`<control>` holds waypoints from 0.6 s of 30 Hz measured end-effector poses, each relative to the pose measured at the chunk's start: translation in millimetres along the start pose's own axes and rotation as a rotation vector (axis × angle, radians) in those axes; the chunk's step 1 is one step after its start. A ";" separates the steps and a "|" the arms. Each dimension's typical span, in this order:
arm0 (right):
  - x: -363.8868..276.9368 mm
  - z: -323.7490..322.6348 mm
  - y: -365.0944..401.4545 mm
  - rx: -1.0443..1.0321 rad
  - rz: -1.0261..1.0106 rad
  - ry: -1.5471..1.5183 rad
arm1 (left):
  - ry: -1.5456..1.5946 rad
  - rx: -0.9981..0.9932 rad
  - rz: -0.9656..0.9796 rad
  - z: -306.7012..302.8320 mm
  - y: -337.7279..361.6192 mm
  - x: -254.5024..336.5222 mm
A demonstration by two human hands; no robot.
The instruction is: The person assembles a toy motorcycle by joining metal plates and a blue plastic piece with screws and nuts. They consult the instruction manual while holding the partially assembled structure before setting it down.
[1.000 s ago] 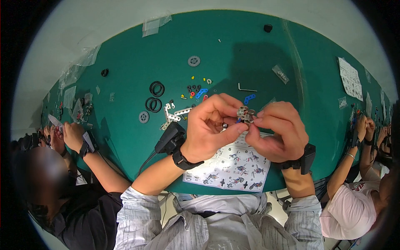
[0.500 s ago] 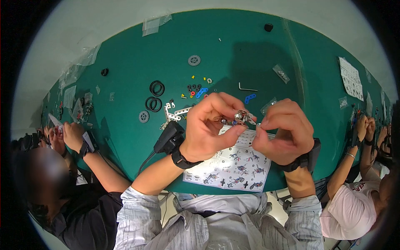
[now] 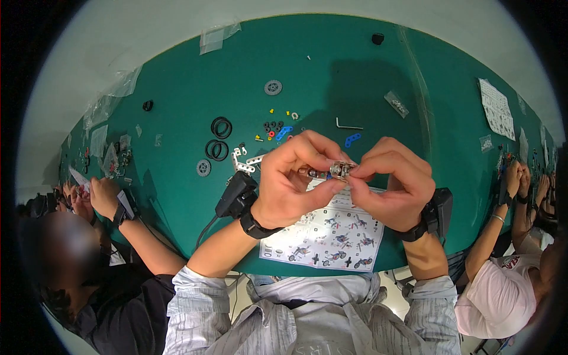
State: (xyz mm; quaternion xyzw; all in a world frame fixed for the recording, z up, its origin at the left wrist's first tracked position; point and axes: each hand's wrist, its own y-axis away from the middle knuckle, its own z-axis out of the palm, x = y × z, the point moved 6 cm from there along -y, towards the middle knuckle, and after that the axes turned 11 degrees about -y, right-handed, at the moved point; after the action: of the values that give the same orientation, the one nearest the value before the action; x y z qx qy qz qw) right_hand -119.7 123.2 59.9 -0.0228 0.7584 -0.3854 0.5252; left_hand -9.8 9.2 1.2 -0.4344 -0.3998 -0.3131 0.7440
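My left hand (image 3: 290, 180) is closed, pinching a small shiny metal model assembly (image 3: 339, 170) between thumb and fingers; part of it is hidden in the palm. From the other side, my right hand (image 3: 395, 184) is closed in a pinch, its thumb and fingertips against the assembly's right end. What those tips hold is too small and covered to make out. Beneath both hands lies a printed instruction sheet (image 3: 337, 236) with pictures of a motorcycle model. A blue angled plate (image 3: 352, 140) and a hex key (image 3: 349, 126) lie just beyond the hands.
Left of my hands are black rubber tyres (image 3: 221, 127), a grey wheel (image 3: 203, 167) and white perforated strips (image 3: 239, 163). Another grey wheel (image 3: 273, 87) lies farther back, and a small parts bag (image 3: 396, 104) at right. Other people work at both sides of the green table.
My right hand has moved left, bringing its fingertips from just beside the metal assembly onto its right end. The assembly has turned slightly in my left fingers.
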 end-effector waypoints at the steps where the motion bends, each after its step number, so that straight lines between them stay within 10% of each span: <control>1: 0.2 0.0 0.2 -0.002 -0.003 -0.003 | 0.005 -0.001 -0.001 0.0 -0.8 0.5; 18: -4.2 3.7 10.9 0.034 -0.069 -0.059 | -0.010 -0.112 0.031 3.7 -1.0 8.1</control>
State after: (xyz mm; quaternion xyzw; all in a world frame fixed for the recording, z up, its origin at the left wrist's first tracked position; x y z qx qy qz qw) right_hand -110.7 130.7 55.9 -0.0513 0.7347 -0.4152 0.5340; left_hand -7.9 11.1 9.7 -0.4829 -0.3786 -0.3213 0.7212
